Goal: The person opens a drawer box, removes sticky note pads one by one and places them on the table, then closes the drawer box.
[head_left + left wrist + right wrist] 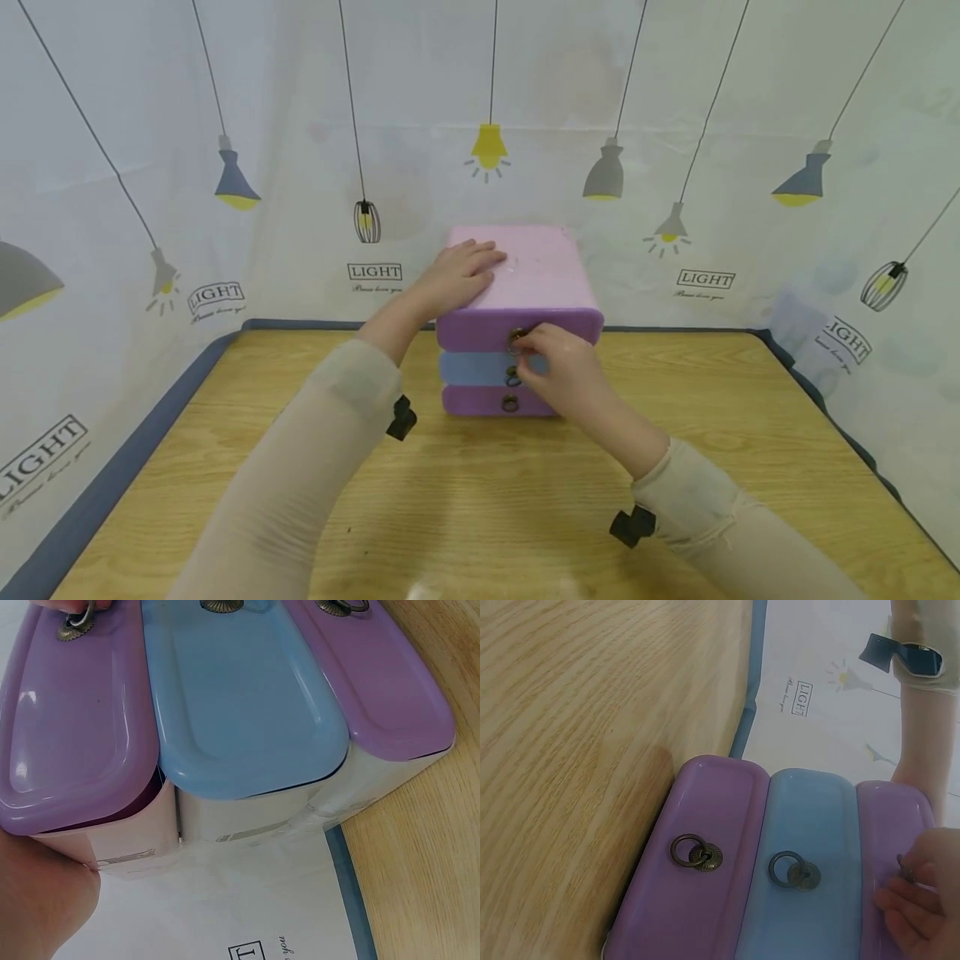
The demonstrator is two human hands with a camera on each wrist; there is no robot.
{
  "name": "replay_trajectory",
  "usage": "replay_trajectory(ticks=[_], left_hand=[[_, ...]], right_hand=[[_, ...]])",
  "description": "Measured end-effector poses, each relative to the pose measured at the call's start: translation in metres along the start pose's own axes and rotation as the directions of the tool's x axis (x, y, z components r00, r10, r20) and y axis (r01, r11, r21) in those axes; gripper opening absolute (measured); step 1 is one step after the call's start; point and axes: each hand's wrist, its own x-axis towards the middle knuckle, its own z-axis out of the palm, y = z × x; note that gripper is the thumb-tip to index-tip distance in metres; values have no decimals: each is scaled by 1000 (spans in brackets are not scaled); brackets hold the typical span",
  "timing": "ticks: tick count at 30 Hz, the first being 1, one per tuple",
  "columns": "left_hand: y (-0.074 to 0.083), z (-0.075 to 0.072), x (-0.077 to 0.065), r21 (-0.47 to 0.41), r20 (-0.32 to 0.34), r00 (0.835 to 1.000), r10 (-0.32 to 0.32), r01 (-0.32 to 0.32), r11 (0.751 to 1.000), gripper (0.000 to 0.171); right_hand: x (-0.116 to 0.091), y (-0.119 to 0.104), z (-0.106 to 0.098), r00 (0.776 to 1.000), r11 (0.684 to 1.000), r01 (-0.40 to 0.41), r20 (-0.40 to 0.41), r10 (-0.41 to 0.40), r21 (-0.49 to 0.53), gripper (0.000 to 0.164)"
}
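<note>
A small three-drawer cabinet (543,267) with a pink top stands at the back of the table. My left hand (461,275) rests on that top near its left edge, fingers extended. With thumb and fingertips, my right hand (558,367) pinches the metal ring pull (901,864) of the purple top drawer (82,720). A narrow dark gap shows behind this drawer's front in the left wrist view. Below it are a blue middle drawer (810,817) and a purple bottom drawer (712,795), both fronts against the case, their ring pulls hanging free.
The wood-grain table (420,500) extends in front of the cabinet and to both sides. Behind it rises a pale wall covering (300,167) printed with hanging lamps, with a dark blue strip (337,324) along the table's back edge. A black wrist camera (633,526) sits at the right cuff.
</note>
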Motion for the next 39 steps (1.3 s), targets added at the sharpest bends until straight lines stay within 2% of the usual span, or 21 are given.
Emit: replay_trajectory(ticks=[6, 11, 19, 28, 39], left_hand=[[0, 1, -1, -4, 7, 1000, -2, 2, 1000, 48], [1, 0, -1, -10, 0, 1000, -4, 4, 1000, 48], [2, 0, -2, -10, 12, 1000, -10, 10, 1000, 48], [0, 0, -1, -4, 18, 1000, 3, -3, 1000, 49], [-3, 1, 0, -2, 23, 1000, 8, -8, 1000, 49]], right_hand=[[-1, 2, 0, 998, 998, 59, 1, -59, -30, 14], [0, 5, 0, 994, 994, 108, -19, -108, -24, 13], [-3, 9, -1, 987, 987, 159, -7, -159, 6, 12], [-8, 6, -5, 986, 986, 166, 3, -166, 0, 13], [-16, -3, -13, 975, 974, 224, 15, -224, -28, 13]])
